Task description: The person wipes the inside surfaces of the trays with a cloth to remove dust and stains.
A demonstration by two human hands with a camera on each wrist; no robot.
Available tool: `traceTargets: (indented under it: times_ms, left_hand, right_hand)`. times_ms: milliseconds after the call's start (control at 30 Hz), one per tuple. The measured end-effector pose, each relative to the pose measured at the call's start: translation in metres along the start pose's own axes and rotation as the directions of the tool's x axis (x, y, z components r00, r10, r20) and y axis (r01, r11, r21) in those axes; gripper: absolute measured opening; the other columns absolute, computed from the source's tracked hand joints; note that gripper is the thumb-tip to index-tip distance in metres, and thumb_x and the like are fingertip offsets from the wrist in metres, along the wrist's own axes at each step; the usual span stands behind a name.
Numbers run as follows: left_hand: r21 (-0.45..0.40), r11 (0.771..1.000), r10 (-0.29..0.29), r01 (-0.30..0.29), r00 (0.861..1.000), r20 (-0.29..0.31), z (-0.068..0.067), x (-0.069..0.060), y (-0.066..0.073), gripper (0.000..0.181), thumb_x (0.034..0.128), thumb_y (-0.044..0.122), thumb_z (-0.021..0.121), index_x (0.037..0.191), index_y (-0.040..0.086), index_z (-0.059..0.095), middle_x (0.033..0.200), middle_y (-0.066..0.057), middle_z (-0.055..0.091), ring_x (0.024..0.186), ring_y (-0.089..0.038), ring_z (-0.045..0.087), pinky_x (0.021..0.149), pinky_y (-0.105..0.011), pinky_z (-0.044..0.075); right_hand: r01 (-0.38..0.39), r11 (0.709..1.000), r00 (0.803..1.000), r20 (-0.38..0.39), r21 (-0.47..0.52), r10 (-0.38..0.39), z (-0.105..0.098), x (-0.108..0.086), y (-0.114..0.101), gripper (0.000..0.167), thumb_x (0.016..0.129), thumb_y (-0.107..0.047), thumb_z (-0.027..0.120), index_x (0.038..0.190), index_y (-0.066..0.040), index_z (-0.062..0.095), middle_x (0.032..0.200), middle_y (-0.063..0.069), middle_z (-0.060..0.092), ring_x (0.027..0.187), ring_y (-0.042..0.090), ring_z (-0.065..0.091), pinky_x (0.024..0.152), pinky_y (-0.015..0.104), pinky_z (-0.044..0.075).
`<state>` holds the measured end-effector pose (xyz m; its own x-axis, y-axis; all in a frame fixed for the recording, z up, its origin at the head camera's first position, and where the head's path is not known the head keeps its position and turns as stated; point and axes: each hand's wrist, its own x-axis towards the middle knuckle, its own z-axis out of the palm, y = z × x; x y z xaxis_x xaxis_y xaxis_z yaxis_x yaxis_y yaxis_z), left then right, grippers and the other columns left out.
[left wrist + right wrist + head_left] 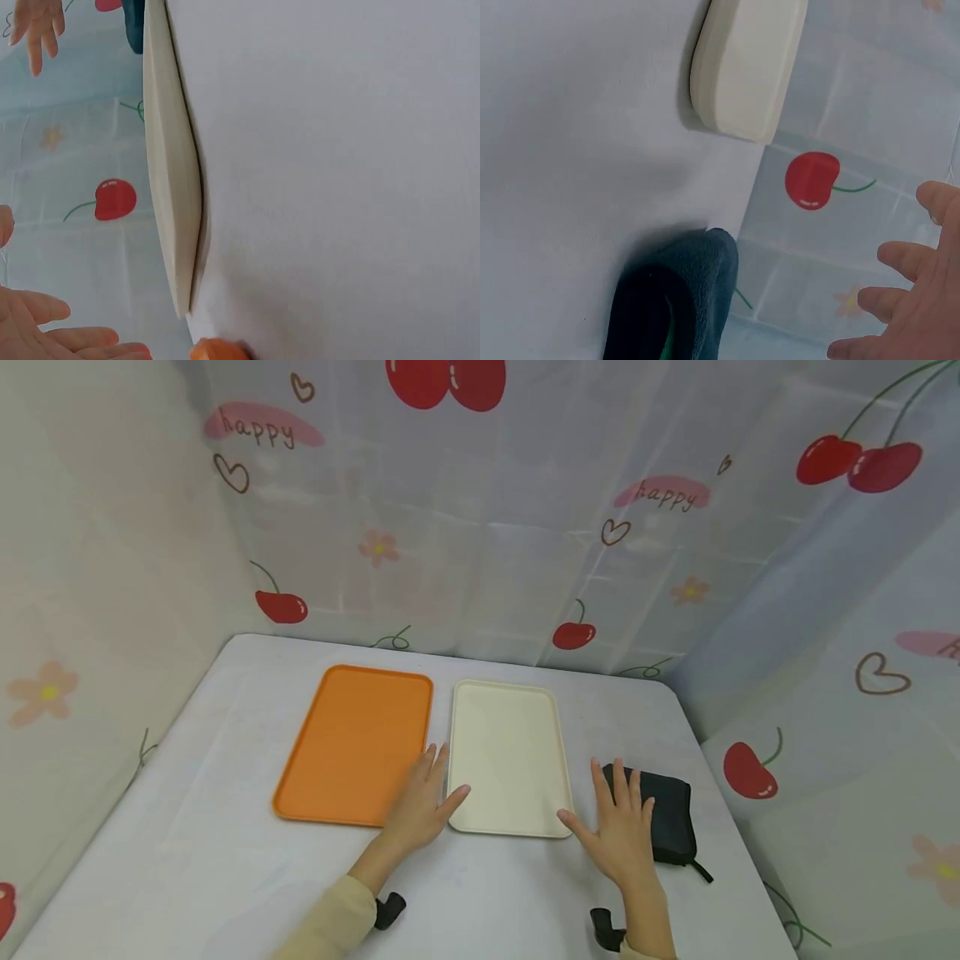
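An orange tray (360, 743) lies on the left and a cream tray (510, 760) beside it. My left hand (418, 802), fingers spread, is over the orange tray's lower right corner and the gap between the trays. Fingers spread too, my right hand (621, 839) is between the cream tray and a dark zippered case (671, 818), overlapping the case's left side. In the left wrist view the left hand (52, 330) appears at the lower left, holding nothing. The right wrist view has the right hand (922, 292) with nothing in it, near the dark case (705, 277).
The white table (495, 902) has a patterned curtain (480, 560) behind it and at both sides. The case's strap (701, 870) points toward the table's right edge. Black wrist mounts (390, 911) are visible beneath both wrists.
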<state>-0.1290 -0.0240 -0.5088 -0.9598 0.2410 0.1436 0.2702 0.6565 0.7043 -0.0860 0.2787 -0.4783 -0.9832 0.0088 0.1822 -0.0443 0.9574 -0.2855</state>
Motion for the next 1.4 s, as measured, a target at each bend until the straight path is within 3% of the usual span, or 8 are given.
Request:
traceTargets:
  times_ms: [267, 600, 1033, 1200, 1400]
  left_hand:
    - [-0.09, 0.994, -0.07, 0.067, 0.997, -0.027, 0.019, 0.001, 0.006, 0.073, 0.1001, 0.041, 0.051, 0.154, 0.001, 0.024, 0.155, -0.031, 0.025, 0.143, -0.047, 0.026, 0.112, -0.062, 0.028]
    - [-0.237, 0.953, -0.191, 0.187, 0.982, 0.007, 0.034, 0.005, 0.001, 0.07, 0.1018, 0.04, 0.047, 0.155, 0.004, 0.02, 0.155, -0.031, 0.023, 0.143, -0.049, 0.021, 0.11, -0.068, 0.024]
    - [-0.246, 0.94, -0.263, 0.236, 0.961, -0.082, 0.041, 0.015, 0.0, 0.06, 0.0974, 0.016, 0.055, 0.144, -0.014, 0.034, 0.136, -0.033, 0.043, 0.128, -0.047, 0.043, 0.107, -0.057, 0.037]
    - [-0.197, 0.944, -0.294, 0.265, 0.947, -0.133, 0.05, 0.021, 0.001, 0.054, 0.0942, 0.008, 0.059, 0.138, -0.017, 0.041, 0.129, -0.033, 0.046, 0.121, -0.045, 0.048, 0.103, -0.053, 0.043]
    - [-0.193, 0.944, -0.308, 0.269, 0.928, -0.211, 0.059, 0.025, 0.001, 0.044, 0.0902, -0.001, 0.061, 0.13, -0.016, 0.049, 0.12, -0.027, 0.048, 0.112, -0.041, 0.052, 0.093, -0.049, 0.049]
  right_hand:
    - [-0.048, 0.999, 0.999, -0.024, 0.013, 0.048, -0.006, -0.002, 0.016, 0.094, 0.085, -0.061, 0.064, 0.157, -0.017, 0.022, 0.16, 0.027, 0.015, 0.145, 0.054, 0.006, 0.103, 0.08, 0.013]
    - [-0.102, 0.994, 0.993, -0.056, 0.044, 0.105, -0.007, -0.004, 0.033, 0.091, 0.087, -0.056, 0.064, 0.156, -0.012, 0.024, 0.16, 0.028, 0.014, 0.144, 0.055, 0.007, 0.103, 0.08, 0.014]
    - [-0.106, 0.993, 0.986, -0.123, 0.057, 0.112, 0.001, 0.0, 0.063, 0.09, 0.087, -0.052, 0.066, 0.155, -0.01, 0.025, 0.156, 0.031, 0.02, 0.142, 0.057, 0.014, 0.101, 0.081, 0.016]
    - [-0.109, 0.994, 0.991, -0.078, 0.029, 0.111, 0.005, 0.006, 0.078, 0.087, 0.087, -0.052, 0.065, 0.153, -0.007, 0.031, 0.155, 0.033, 0.023, 0.14, 0.059, 0.016, 0.1, 0.081, 0.017]
    - [-0.132, 0.991, 0.99, 0.045, 0.003, 0.131, 0.005, 0.012, 0.095, 0.086, 0.088, -0.057, 0.061, 0.154, -0.011, 0.03, 0.157, 0.032, 0.018, 0.141, 0.059, 0.01, 0.1, 0.083, 0.012]
